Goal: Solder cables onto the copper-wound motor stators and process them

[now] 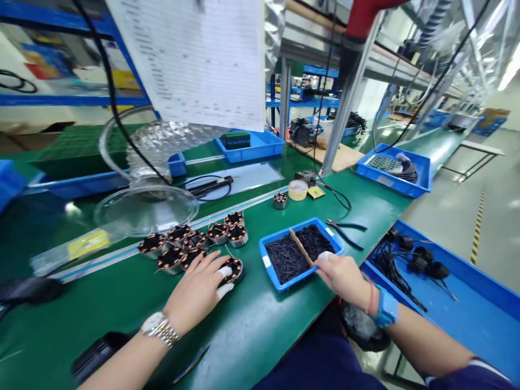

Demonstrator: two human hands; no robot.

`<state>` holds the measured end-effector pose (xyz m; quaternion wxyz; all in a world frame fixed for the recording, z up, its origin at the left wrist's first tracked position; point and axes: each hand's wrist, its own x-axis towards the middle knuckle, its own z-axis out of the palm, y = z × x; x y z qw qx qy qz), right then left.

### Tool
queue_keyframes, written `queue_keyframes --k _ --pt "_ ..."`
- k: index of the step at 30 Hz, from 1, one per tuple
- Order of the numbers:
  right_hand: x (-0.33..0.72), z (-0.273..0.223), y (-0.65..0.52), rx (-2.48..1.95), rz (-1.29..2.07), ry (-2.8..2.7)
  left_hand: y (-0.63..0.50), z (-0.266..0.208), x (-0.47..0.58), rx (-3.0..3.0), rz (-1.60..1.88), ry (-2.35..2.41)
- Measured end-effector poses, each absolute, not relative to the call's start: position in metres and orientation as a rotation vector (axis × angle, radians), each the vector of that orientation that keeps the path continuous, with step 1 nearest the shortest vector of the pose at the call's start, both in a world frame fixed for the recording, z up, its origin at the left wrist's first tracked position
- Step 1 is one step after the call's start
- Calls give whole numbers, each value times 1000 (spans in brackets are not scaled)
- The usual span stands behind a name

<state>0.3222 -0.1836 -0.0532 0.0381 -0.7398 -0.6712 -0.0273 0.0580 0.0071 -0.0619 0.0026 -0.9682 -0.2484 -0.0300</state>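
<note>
Copper-wound motor stators [196, 240] stand in a cluster on the green bench. At the cluster's near edge, my left hand [199, 290] has its thumb and index finger, both in white finger covers, against the left side of one stator [233, 269]. The other fingers stretch over its neighbours. To the right is a small blue tray [280, 285] filled with short black tube-like pieces [286, 257] and split by a brown cardboard divider [299, 246]. My right hand [341, 275] is closed at the tray's near right rim, by the divider's end; its fingertips are partly hidden.
Cutting pliers [347, 233] lie right of the tray. Behind it are a single stator [280, 201] and a tape roll [298, 189]. A clear funnel hood [146, 211] stands behind the cluster. A large blue bin [467, 319] with black cabled parts sits at right.
</note>
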Motion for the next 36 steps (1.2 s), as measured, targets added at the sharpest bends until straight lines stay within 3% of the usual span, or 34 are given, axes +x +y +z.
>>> queue_keyframes --k 7,15,21,36 --pt "285 -39 -182 -2277 8 -2076 5 -61 58 -3020 -117 -760" --pt "361 -29 -149 -2443 7 -1866 5 -63 57 -3056 -185 -750" --pt "345 -39 -180 -2450 101 -1849 5 -62 57 -3037 -161 -736" --pt "349 -70 -241 -2311 270 -1030 11 -65 56 -3037 -113 -734"
